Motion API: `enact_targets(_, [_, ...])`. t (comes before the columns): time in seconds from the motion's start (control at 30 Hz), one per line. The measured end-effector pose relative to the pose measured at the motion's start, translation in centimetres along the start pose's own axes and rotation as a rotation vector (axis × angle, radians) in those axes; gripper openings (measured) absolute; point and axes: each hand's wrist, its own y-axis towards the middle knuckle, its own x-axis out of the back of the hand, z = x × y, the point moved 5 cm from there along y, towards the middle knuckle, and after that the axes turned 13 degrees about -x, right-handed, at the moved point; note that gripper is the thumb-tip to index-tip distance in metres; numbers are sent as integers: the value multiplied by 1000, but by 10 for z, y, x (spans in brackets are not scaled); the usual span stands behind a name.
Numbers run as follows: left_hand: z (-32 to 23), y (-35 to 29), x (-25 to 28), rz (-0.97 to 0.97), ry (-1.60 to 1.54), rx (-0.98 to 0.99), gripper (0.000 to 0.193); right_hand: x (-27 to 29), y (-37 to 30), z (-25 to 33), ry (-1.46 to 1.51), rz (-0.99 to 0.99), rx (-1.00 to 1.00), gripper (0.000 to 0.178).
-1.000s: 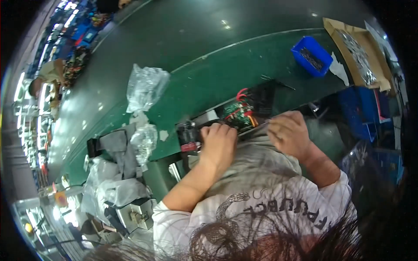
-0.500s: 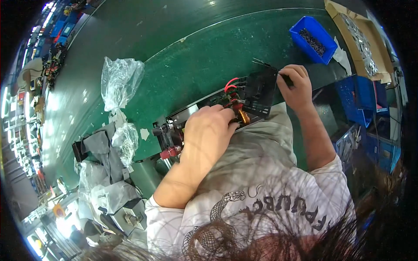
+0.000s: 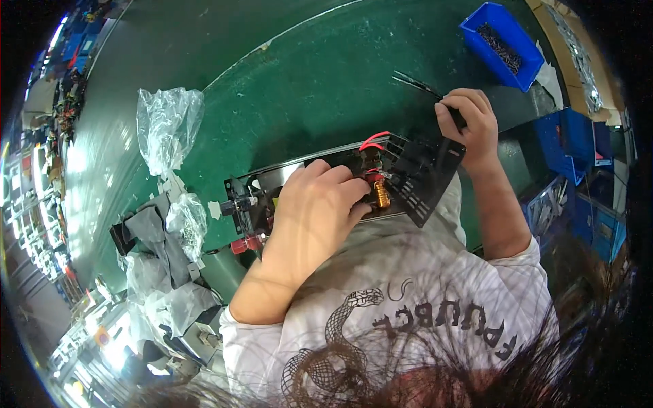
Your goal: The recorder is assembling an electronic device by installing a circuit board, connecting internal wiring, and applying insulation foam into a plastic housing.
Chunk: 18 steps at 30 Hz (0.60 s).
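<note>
An open black-cased electronic device (image 3: 238, 182) lies across my lap by the table edge, showing red wires and a copper coil (image 3: 383, 195). A slotted black panel (image 3: 427, 178) leans at an angle over its right end. My left hand (image 3: 320, 204) reaches over the middle of the casing with bent fingers. Thumb and forefinger are close together inside, and what they grip is hidden. My right hand (image 3: 471, 122) is closed on dark tweezers (image 3: 418, 84), whose two tips point to the upper left. The panel's upper corner is just below this hand. A red connector (image 3: 246, 245) sticks out at the left end.
A blue bin (image 3: 503, 47) of small dark screws stands at the far right, beside a cardboard box (image 3: 554, 34) of silvery parts. A clear plastic bag (image 3: 166, 129) lies on the green table (image 3: 299, 88) at left. Grey cloth (image 3: 158, 228) and more bags lie nearer.
The black panel has turned and tilted outward to the right, uncovering more of the wires and coil. The right hand still holds the tweezers. The whole view has shifted slightly.
</note>
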Motion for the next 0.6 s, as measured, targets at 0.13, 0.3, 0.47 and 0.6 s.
enact_targets(0.13, [-1,5,2,60,30,27,22,-1,1,-2,9,-19,6,10])
enact_targets(0.3, [-2,9,0,69,80,44,23,-1,1,-5,5,-28,18,9])
enact_targets(0.47, [-1,9,-1,82,121,48,24,0,1,-3,-12,-28,16,9])
enact_targets(0.6, [-1,8,-2,81,124,62,22,-2,1,-4,-23,-27,12,9])
